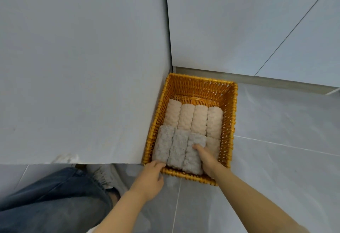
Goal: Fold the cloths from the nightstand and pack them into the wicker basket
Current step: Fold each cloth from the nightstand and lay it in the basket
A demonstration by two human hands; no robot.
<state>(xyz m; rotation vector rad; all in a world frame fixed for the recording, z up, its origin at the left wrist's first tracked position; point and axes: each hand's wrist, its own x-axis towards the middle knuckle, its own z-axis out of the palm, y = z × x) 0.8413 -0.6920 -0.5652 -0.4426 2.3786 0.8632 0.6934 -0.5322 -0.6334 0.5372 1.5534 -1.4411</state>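
The orange wicker basket (230, 114) stands on the floor beside the nightstand (82, 85). Several folded peach cloths (186, 116) fill its back row. Three folded grey cloths lie side by side in the front row, with another peach cloth (213, 145) at the front right. My right hand (207, 159) reaches into the basket and grips the right-hand grey cloth (193, 159), one digit on top and the others hidden down its side. My left hand (150, 179) has its fingers curled on the basket's near left rim, beside the left grey cloth (162, 145).
The nightstand's pale grey top fills the left of the view, its edge touching the basket's left side. White cabinet fronts (257, 30) stand behind the basket. Grey floor tiles (276, 159) spread to the right. My jeans-clad leg (55, 196) and shoe (108, 175) are at the lower left.
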